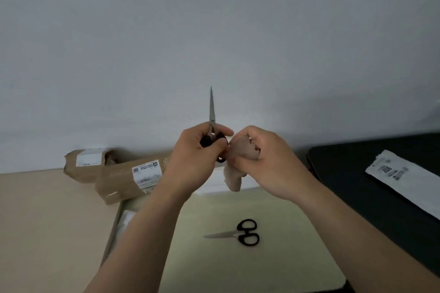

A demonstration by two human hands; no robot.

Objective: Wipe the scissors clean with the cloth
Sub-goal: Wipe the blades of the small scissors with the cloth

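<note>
My left hand (192,157) grips a pair of scissors (212,112) by the black handles, with the closed steel blades pointing straight up in front of the wall. My right hand (264,157) holds a crumpled beige cloth (238,166) bunched against the lower handle loop; part of the cloth hangs down below my fingers. A second pair of black-handled scissors (240,233) lies flat on the pale mat (214,269) below my hands, its blades closed and pointing left.
Two brown cardboard parcels (119,173) with white labels lie against the wall at the left. A black surface (381,185) at the right carries a torn white label strip (404,183). A beige tabletop (47,233) lies at the left.
</note>
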